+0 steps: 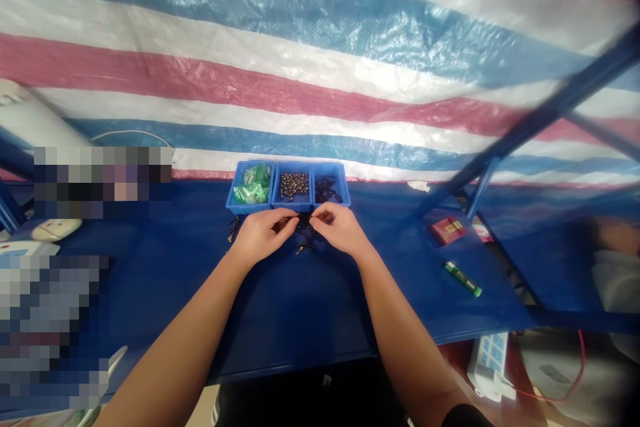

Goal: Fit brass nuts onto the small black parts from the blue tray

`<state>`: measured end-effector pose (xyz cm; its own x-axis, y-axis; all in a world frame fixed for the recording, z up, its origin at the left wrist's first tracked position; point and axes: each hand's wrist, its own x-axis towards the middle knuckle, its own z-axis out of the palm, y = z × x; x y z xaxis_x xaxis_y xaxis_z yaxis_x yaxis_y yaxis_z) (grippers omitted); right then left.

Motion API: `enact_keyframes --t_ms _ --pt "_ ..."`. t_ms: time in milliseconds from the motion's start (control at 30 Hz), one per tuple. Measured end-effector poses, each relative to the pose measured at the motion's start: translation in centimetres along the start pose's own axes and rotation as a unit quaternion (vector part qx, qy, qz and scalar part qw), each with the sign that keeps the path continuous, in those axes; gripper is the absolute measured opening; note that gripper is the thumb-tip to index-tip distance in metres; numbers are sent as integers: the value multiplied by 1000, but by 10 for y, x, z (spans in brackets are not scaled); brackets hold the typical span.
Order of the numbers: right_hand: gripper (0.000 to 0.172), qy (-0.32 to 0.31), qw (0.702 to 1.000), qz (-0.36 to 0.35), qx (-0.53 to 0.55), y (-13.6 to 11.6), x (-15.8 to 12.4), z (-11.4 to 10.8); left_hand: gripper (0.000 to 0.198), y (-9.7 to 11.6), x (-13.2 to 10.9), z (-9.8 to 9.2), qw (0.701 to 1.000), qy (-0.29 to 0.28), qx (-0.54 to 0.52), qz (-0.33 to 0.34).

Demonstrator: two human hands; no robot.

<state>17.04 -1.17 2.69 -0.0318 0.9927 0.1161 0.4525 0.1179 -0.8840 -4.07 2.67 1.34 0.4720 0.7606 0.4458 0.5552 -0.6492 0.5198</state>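
My left hand (261, 235) and my right hand (341, 227) face each other just in front of three small blue bins. Thumb and fingers are pinched together on both; whatever they hold is too small to make out. Below and between the fingertips lie several small dark, screw-like pieces (303, 248), some with brass-coloured ends. More such pieces (233, 229) are left of my left hand. The left bin (231, 199) holds green plastic packets (253, 185), the middle bin (291, 206) small brass-coloured parts (294, 184), the right bin (345, 195) thin black parts (327, 189).
A red box (448, 231) and a green tube (463, 279) lie on the blue table (310, 320) at right. Beyond stands a blue metal frame (540, 127). A power strip (490, 360) sits below the right edge. A striped tarp (300, 87) hangs behind; a blurred person (617, 267) is far right.
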Motion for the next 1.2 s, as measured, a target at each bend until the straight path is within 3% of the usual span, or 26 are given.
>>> enact_keyframes --t_ms 200,267,333,500,767,1200 --pt "15 47 986 -17 157 -1 4 24 28 2 0 1 998 -52 -22 17" --pt "27 73 979 -20 191 0 4 29 29 1 0 1 998 -52 -23 15" --pt "31 94 976 -24 197 -1 4 33 32 0 0 2 998 -53 -28 16" --pt "20 147 973 -22 175 -8 -1 39 39 1 0 1 997 -65 -34 14" --pt "18 125 977 6 172 -6 0 39 24 -3 0 5 1000 7 6 -4" --pt "19 105 987 2 122 -5 -1 38 28 -3 -1 7 999 13 9 -35"
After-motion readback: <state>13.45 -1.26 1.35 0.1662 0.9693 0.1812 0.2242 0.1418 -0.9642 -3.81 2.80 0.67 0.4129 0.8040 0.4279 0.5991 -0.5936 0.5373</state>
